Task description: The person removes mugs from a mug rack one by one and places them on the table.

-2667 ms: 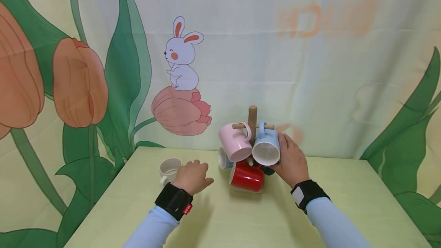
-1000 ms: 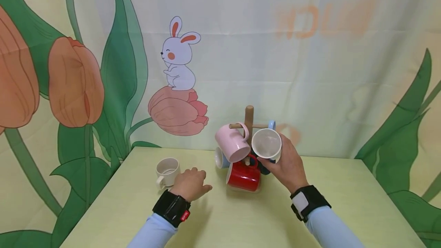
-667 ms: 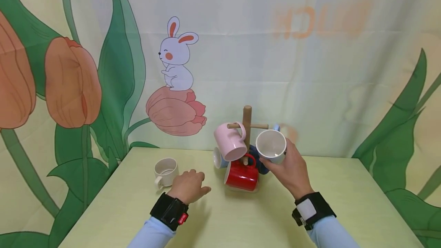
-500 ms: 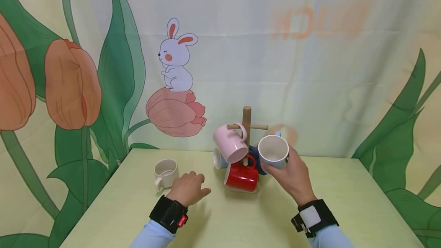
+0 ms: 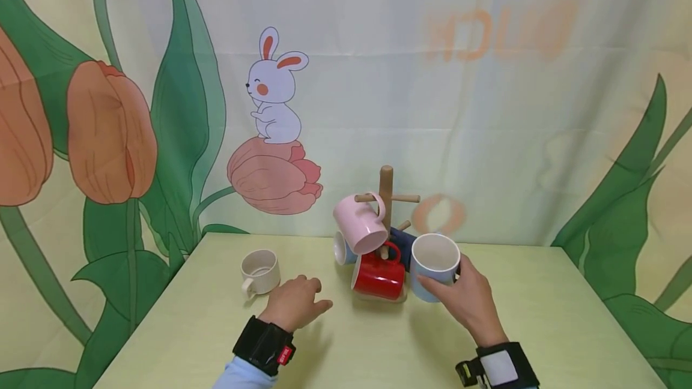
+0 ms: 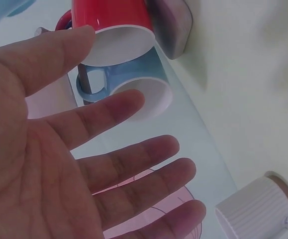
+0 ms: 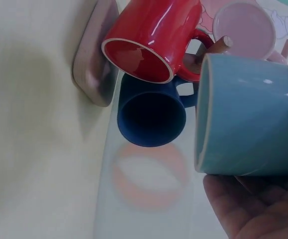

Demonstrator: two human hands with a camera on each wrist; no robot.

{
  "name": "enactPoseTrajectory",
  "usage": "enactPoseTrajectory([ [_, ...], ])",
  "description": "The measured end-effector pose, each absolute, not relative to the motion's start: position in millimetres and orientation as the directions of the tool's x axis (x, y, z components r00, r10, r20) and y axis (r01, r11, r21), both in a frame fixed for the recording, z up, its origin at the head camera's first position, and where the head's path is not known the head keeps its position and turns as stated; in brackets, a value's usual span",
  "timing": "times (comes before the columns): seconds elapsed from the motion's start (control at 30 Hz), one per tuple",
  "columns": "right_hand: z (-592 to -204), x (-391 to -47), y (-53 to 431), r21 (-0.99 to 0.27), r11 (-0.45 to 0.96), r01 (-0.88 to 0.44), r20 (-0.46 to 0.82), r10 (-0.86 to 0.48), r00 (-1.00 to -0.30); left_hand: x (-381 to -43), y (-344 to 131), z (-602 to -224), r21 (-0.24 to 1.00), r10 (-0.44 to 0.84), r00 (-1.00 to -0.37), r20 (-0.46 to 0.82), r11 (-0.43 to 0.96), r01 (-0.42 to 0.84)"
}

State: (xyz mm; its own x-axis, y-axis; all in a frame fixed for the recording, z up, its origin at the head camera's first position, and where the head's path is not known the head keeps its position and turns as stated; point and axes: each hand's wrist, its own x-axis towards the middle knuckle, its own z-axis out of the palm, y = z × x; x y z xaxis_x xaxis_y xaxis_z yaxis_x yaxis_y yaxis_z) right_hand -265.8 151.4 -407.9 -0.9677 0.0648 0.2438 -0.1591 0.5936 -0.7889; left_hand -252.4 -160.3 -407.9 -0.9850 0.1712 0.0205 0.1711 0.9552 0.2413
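My right hand (image 5: 470, 299) grips a light blue mug (image 5: 432, 266) by its side, mouth up, just right of a wooden mug rack (image 5: 386, 188). In the right wrist view the mug's side fills the right, fingers wrapped around it. On the rack hang a pink mug (image 5: 359, 224), a red mug (image 5: 378, 278), a dark blue mug (image 7: 151, 112) and another light blue mug (image 6: 144, 82). My left hand (image 5: 294, 304) hovers over the table with fingers spread and nothing held. Beside it a white mug (image 5: 261, 272) stands upright.
The rack's base (image 7: 96, 55) sits on a pale yellow-green table (image 5: 373, 353). The upper right peg (image 5: 405, 199) holds no mug. A cloth backdrop (image 5: 486, 107) printed with tulips and a rabbit hangs behind the table.
My right hand has taken the light blue mug off the upper right peg, turned it mouth up and brought it down and right. My left hand stays nearly still.
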Motion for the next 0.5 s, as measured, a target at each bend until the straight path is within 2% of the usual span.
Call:
enactPoseTrajectory([
  [0.5, -423, -245, 167, -0.782, 0.613, -0.110, 0.118, -0.027, -0.993, -246, -153, -416, 0.257, 0.208, -0.978, 0.000, 0.945, 0.201],
])
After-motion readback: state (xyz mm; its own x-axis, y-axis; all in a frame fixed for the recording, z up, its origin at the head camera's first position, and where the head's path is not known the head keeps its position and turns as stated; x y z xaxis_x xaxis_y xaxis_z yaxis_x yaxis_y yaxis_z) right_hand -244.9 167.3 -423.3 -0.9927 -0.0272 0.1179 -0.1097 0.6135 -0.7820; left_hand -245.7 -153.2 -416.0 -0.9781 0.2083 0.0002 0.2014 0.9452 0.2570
